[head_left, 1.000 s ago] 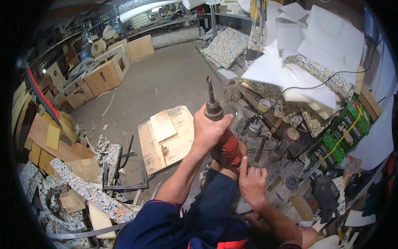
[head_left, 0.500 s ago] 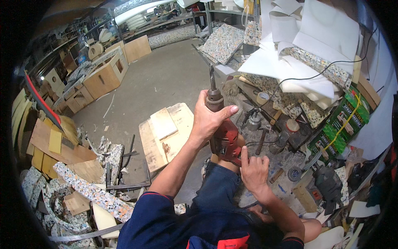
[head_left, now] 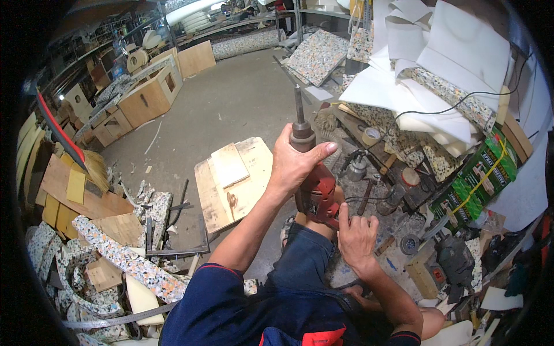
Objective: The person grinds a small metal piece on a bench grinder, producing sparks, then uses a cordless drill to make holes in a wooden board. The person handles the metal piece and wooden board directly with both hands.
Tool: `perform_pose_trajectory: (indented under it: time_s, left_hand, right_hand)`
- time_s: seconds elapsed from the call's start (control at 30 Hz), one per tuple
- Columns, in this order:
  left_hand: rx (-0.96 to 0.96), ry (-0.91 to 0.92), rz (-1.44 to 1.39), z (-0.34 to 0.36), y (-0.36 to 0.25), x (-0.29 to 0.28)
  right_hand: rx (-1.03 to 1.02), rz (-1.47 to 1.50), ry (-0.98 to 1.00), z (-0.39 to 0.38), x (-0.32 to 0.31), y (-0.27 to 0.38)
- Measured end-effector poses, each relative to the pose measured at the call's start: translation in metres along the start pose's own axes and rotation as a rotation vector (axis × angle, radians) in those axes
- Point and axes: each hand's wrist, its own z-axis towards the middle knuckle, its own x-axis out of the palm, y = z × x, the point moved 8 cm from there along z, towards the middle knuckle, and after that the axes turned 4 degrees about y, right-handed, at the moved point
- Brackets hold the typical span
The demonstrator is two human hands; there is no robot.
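A red power drill (head_left: 318,193) stands in front of me with its bit (head_left: 299,104) pointing away and upward. My left hand (head_left: 292,164) is wrapped round its front body just behind the chuck (head_left: 302,134), thumb lying across the top. At the rear, my right hand (head_left: 356,236) is closed at the drill's handle, the index finger stretched along it and the other fingers curled. Part of the handle is hidden by that hand. Left of the drill, a small wooden block (head_left: 229,165) rests on a larger pale wooden board (head_left: 254,158) on the floor.
Foam offcuts (head_left: 130,262) and a broom (head_left: 95,170) lie at the left. On the right are white foam sheets (head_left: 456,49), a hammer (head_left: 365,196), a spray gun (head_left: 356,167), a tape roll (head_left: 371,136) and a green box (head_left: 479,173). A black cable (head_left: 450,106) crosses the sheets.
The bit's spiral grooves and the chuck's ridges, distinct before, now look smooth and smeared, as if turning. Both hands keep their hold; the view has shifted slightly.
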Motion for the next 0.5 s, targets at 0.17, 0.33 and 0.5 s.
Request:
perform_pose_trajectory:
  time_s: [0.17, 0.33, 0.5]
  left_hand:
    - [-0.022, 0.01, -0.025, -0.002, -0.001, 0.002]
    - [-0.035, 0.019, -0.039, -0.001, -0.004, 0.003]
    - [-0.05, -0.111, 0.041, -0.005, -0.004, -0.004]
  right_hand:
    - [0.02, 0.023, -0.035, 0.001, -0.005, -0.001]
    - [0.012, -0.032, -0.072, 0.002, -0.009, 0.002]
    - [0.017, -0.085, -0.097, -0.004, -0.006, 0.013]
